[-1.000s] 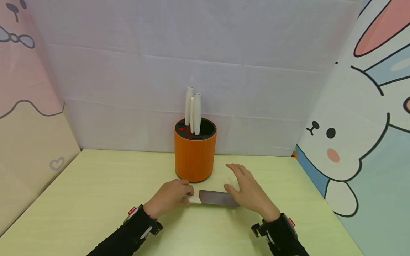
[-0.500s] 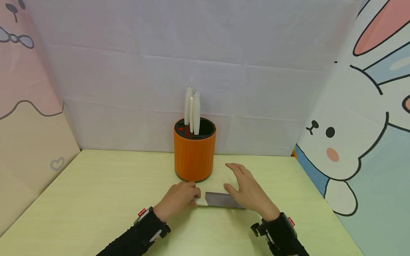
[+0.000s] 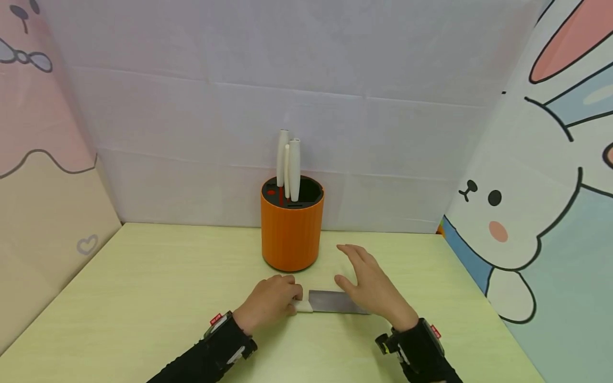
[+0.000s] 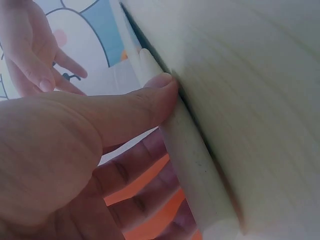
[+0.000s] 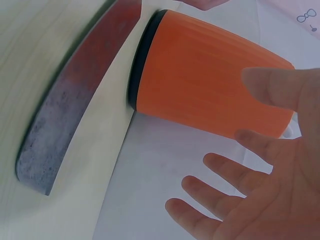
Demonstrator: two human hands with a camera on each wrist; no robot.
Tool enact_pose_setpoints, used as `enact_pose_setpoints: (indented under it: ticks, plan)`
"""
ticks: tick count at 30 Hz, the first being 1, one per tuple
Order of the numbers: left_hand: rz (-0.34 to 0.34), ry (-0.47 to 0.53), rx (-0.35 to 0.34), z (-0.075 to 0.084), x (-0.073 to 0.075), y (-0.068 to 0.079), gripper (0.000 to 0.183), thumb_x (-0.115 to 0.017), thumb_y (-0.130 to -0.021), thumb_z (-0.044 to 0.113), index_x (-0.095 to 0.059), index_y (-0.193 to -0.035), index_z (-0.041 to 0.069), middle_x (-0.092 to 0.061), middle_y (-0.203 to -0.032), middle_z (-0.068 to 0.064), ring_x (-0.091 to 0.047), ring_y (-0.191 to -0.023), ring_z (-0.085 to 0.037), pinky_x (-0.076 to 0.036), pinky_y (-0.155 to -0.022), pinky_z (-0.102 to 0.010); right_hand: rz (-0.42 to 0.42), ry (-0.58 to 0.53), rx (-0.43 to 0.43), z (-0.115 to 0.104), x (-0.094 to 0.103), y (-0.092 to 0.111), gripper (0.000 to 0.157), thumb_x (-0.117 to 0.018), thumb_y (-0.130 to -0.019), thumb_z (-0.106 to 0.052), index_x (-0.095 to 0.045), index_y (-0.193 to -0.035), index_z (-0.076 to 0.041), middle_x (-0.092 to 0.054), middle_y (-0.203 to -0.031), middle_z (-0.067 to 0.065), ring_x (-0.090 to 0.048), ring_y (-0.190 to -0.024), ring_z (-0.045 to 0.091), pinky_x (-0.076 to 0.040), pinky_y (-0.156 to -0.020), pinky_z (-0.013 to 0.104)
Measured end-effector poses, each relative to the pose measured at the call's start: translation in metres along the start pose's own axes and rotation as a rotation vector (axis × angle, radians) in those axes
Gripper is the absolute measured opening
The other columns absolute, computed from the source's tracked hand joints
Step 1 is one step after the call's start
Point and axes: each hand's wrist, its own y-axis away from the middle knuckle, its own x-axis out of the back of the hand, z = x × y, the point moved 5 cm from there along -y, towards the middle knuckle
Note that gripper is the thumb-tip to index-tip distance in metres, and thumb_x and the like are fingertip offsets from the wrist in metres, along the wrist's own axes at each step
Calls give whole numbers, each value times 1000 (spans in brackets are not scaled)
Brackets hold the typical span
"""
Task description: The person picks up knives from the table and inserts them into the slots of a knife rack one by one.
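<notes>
My left hand (image 3: 269, 302) grips the pale handle of a kitchen knife (image 3: 334, 301) low over the table. In the left wrist view the thumb lies along that handle (image 4: 192, 165), with the fingers on its far side. The broad grey blade (image 5: 70, 107) points right, its flat side close to the tabletop. My right hand (image 3: 375, 291) hovers by the blade's far end, fingers spread and apart, holding nothing; it overlaps the tip in the head view. Just beyond the knife stands an orange knife block (image 3: 290, 239), with several white handles (image 3: 295, 170) upright in its black top.
The pale wooden table (image 3: 158, 282) runs back to a white sheet (image 3: 311, 101) hung behind the block. Side panels with cartoon prints flank it, including a rabbit panel (image 3: 555, 266) on the right. Both wrists carry dark straps with cameras.
My left hand has slid the knife to the right and slightly toward me, bringing the blade further under the right hand. The right hand and the knife block have stayed in place.
</notes>
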Motion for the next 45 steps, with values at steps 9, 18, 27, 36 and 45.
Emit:
enact_pose_setpoints:
  ticks: [9, 18, 27, 36, 45]
  plan:
    - [15, 6, -6, -1, -2, 1, 23, -83, -72, 22, -67, -88, 21, -55, -82, 9, -51, -72, -12, -46, -57, -27, -1, 3, 3, -2, 1, 0, 61, -65, -92, -27, -36, -145, -14, -35, -144, 6, -34, -130, 25, -37, -102, 49]
    - [-31, 56, 24, -7, -1, 3, 26, -82, -73, 25, -68, -95, 23, -57, -83, 10, -50, -68, -8, -43, -58, -29, -4, 2, 3, -2, 0, 0, 62, -65, -92, -27, -37, -145, -13, -36, -144, 6, -34, -130, 26, -38, -101, 50]
    - [6, 147, 122, -26, 21, 7, 35, -73, -84, 38, -65, -113, 20, -62, -107, 2, -56, -93, -14, -49, -80, -37, -19, 9, 13, -3, -5, 0, 61, -66, -91, -28, -39, -144, -14, -37, -144, 7, -35, -129, 26, -38, -102, 50]
    - [89, 122, 193, -42, 41, 20, 54, -65, -87, 53, -55, -132, 25, -51, -135, -2, -47, -120, -26, -43, -95, -52, -42, 36, 57, -13, -19, 0, 58, -67, -90, -28, -42, -141, -16, -42, -139, 3, -39, -126, 23, -41, -99, 45]
    - [209, 97, 164, -57, 46, 34, 67, -63, -86, 58, -46, -141, 24, -41, -144, -7, -39, -128, -34, -40, -92, -63, -122, 44, 141, -36, -43, -6, 49, -66, -91, -25, -48, -136, -17, -47, -133, 0, -42, -122, 21, -42, -98, 43]
